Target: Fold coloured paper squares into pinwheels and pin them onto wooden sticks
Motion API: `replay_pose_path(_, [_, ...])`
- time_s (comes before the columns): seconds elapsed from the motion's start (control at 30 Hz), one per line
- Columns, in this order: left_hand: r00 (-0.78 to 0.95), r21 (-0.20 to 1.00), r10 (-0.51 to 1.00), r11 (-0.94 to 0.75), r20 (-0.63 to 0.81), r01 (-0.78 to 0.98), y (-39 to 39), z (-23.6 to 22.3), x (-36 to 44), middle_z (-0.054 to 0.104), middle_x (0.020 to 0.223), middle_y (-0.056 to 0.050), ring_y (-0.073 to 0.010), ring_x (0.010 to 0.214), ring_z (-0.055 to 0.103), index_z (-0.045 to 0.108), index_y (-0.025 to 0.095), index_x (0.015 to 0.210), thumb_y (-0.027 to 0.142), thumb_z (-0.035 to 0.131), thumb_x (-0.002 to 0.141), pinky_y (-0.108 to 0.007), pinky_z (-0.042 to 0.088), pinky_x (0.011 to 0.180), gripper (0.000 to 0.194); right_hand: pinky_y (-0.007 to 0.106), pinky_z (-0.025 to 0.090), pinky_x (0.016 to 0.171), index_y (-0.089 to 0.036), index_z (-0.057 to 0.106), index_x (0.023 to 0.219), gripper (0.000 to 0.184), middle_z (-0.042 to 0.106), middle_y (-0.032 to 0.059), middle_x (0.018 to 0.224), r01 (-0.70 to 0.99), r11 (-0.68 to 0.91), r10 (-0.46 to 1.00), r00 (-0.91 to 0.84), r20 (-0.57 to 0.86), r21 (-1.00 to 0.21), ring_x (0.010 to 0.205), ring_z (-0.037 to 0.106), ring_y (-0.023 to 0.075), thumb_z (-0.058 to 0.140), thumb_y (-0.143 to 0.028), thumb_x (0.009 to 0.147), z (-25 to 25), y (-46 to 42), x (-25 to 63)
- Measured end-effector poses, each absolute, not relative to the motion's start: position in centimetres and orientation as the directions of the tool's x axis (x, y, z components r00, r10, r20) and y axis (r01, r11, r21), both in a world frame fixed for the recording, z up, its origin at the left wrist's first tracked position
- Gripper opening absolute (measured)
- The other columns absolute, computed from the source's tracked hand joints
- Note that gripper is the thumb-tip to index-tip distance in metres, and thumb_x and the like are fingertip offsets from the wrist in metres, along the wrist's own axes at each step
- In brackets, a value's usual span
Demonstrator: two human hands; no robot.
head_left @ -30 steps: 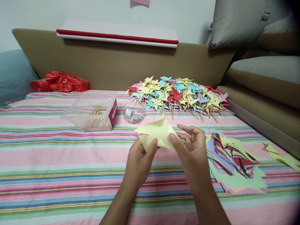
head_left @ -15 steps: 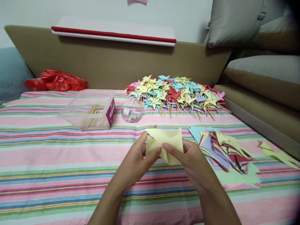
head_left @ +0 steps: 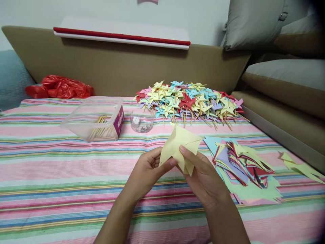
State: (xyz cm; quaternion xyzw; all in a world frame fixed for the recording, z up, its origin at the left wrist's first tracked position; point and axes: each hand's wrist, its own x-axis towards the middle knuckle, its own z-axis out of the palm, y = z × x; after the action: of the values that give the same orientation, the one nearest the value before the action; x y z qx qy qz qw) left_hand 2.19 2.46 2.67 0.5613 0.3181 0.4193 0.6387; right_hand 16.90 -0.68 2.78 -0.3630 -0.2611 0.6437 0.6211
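Observation:
A pale yellow sheet of paper [head_left: 181, 140], slit from its corners, is held up above the striped cloth. My left hand [head_left: 151, 169] grips its lower left part, thumb on the front and fingers curled behind. My right hand [head_left: 203, 173] is closed on the lower right part, its thumb pressing near the middle. Some of the fingers behind the paper are hidden. To the right of my hands lies a pile of cut coloured paper [head_left: 236, 162] with something dark on top. Beyond them is a heap of finished paper pinwheels [head_left: 188, 101] on sticks.
A clear plastic box [head_left: 88, 117] with wooden sticks stands at the left. Beside it is a small clear round container [head_left: 141, 122] of small metal pieces. A red plastic bag [head_left: 61, 87] lies behind. Cardboard [head_left: 114, 71] stands at the back, and cushions [head_left: 286, 79] are stacked at the right.
The yellow paper has been turned and tilted in my hands, so one corner now points up. My left hand has shifted a little down and left.

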Motion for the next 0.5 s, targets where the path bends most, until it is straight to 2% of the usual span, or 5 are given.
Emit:
replay_pose_path(0.13, [0.425, 0.987, 0.903, 0.004, 0.067, -0.164, 2.5, 2.8, 2.2, 0.067, 0.075, -0.001, -0.0152, 0.072, 0.061, 0.075, 0.017, 0.083, 0.033, 0.078, 0.080, -0.024, 0.050, 0.070, 0.016, 0.035, 0.057, 0.085, -0.025, 0.078, 0.098, 0.021, 0.077, 0.0034, 0.103, -0.620, -0.066, 0.992, 0.047, -0.121, -0.782, 0.099, 0.069, 0.0238, 0.080, -0.035, 0.079, 3.0, -0.7, 16.7])
replay_pose_path(0.33, [0.405, 0.975, 0.910, -0.001, 0.093, -0.221, 2.9, 1.8, 2.1, 0.068, 0.080, 0.001, -0.0124, 0.073, 0.063, 0.075, 0.021, 0.092, 0.022, 0.085, 0.073, -0.021, 0.052, 0.070, 0.022, 0.026, 0.054, 0.075, -0.024, 0.078, 0.094, 0.026, 0.075, -0.0002, 0.093, -0.656, -0.087, 0.991, 0.021, -0.133, -0.750, 0.077, 0.063, 0.0144, 0.087, -0.033, 0.072, 2.9, -0.7, 16.5])
replay_pose_path(0.5, [0.389, 0.970, 0.912, -0.037, 0.131, -0.241, 3.0, 1.4, 1.9, 0.067, 0.079, 0.003, -0.0115, 0.075, 0.065, 0.073, 0.022, 0.091, 0.019, 0.084, 0.074, -0.019, 0.052, 0.070, 0.021, 0.023, 0.052, 0.073, -0.023, 0.079, 0.093, 0.022, 0.074, -0.0025, 0.084, -0.677, -0.090, 0.989, 0.023, -0.144, -0.731, 0.069, 0.060, 0.0110, 0.086, -0.035, 0.074, 3.0, -0.7, 16.2])
